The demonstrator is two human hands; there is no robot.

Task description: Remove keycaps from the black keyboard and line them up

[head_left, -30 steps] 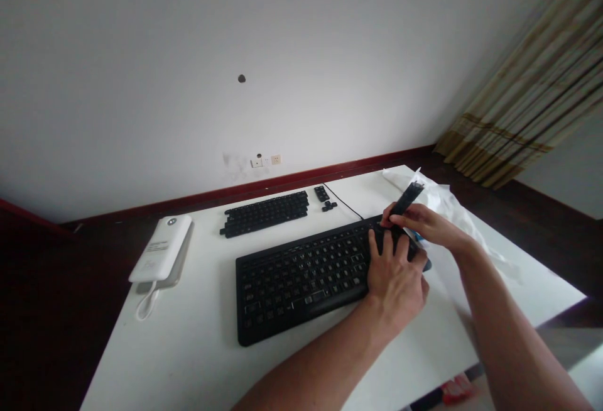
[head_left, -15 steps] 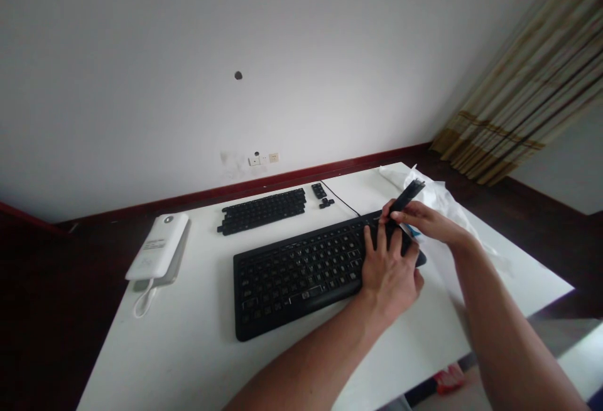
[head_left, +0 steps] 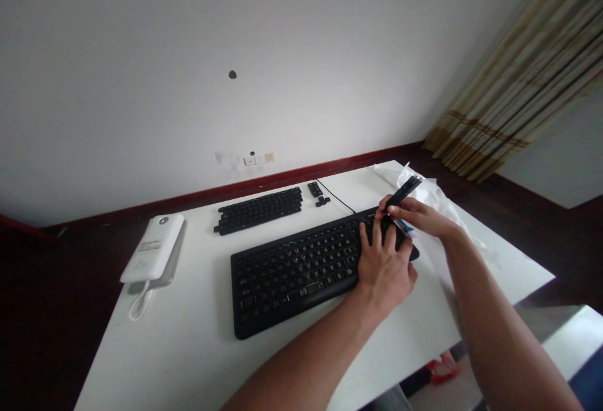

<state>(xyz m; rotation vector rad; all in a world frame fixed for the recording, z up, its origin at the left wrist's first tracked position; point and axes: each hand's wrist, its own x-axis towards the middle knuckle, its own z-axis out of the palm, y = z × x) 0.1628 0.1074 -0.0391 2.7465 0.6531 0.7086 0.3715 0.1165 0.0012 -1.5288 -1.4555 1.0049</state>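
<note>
A black keyboard [head_left: 296, 273] with its keycaps off lies at a slant on the white table. My left hand [head_left: 384, 263] rests on its right end, fingers spread and pressing down. Just beyond, my right hand [head_left: 414, 213] is closed around a slim black brush [head_left: 404, 190], whose bristle-like end points up and away. The brush's lower end is hidden by my fingers. Under the right hand, a small blue thing [head_left: 405, 227] shows in part. Behind the keyboard, black keycaps [head_left: 260, 210] are laid out in rows, with a small keycap block [head_left: 315, 189] and a few arrow keycaps [head_left: 323, 201] beside them.
A white power bank [head_left: 153, 247] with a looped cable [head_left: 140, 303] lies on a grey flat object at the table's left. Crumpled white plastic [head_left: 431, 194] covers part of the right side. The keyboard cable [head_left: 336, 197] runs toward the back edge. A wall stands behind.
The view has shifted slightly, so the whole scene sits a little further left. Both hands keep nearly the same place on the keyboard, with the brush still in the right one.
</note>
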